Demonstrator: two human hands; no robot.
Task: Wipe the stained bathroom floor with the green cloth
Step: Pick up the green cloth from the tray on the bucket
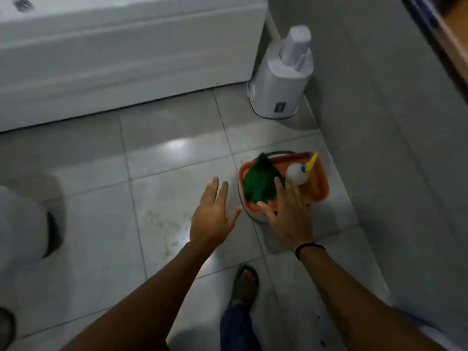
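Lying crumpled (dark green) cloth (259, 183)

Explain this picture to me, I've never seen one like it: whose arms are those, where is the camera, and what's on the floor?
There is no machine here. The camera sits on a person's head and looks down, so the arms are that person's own. The left hand and right hand are both open and hold nothing. They reach toward an orange tub on the tiled floor. In the tub lie a green cloth and a white squeeze bottle with a yellow nozzle. Yellowish stains mark the tile left of the tub. A white bathtub is behind, a white bin stands in the corner.
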